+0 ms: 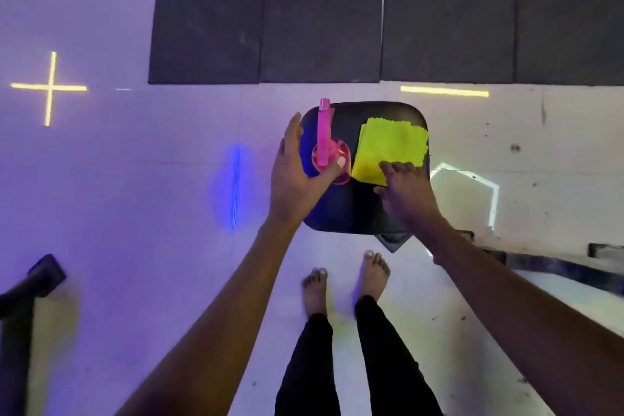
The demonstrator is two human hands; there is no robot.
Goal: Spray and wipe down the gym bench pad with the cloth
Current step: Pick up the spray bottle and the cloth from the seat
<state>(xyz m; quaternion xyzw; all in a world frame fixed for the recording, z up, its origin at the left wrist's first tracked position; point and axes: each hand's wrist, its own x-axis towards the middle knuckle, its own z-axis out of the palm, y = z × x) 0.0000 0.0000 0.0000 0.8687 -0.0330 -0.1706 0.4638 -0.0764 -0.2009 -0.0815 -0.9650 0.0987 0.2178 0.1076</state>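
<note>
The black gym bench pad (351, 209) lies below me at the centre. A pink spray bottle (325, 135) stands on its left part, nozzle pointing away from me. A folded yellow-green cloth (391, 145) lies on its right part. My left hand (297, 179) is spread around the bottle: the thumb touches its near side and the straight fingers stand off its left side. My right hand (405, 192) has its fingertips resting on the cloth's near edge, with the thumb apart on the pad.
Dark floor mats (337, 27) cover the ground beyond the bench. A black piece of equipment (30, 284) stands at the lower left. The bench's dark base bar (540, 263) runs off to the right. My bare feet (344, 284) are on the glossy white floor just before the pad.
</note>
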